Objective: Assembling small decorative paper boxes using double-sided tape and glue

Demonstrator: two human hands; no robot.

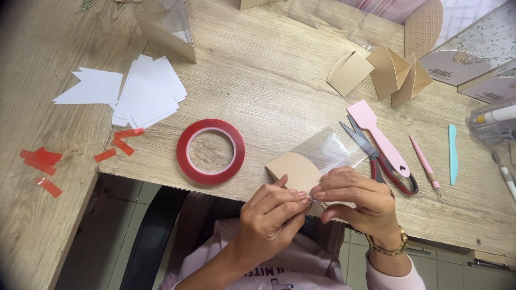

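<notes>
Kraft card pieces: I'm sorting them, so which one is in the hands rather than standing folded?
The flat tan piece with a rounded edge at the near table edge, pinched by both hands; the other three stand folded at the far right.

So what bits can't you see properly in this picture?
Head view only:
- The near edge of the tan card piece is hidden behind the left hand and right hand.
- What the fingertips pinch is too small to tell.
- The scissors are partly covered by the pink spatula.
- The clear box is cut off by the right edge.

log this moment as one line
left hand pinching card edge | right hand pinching same spot | tape roll left | scissors right
</notes>
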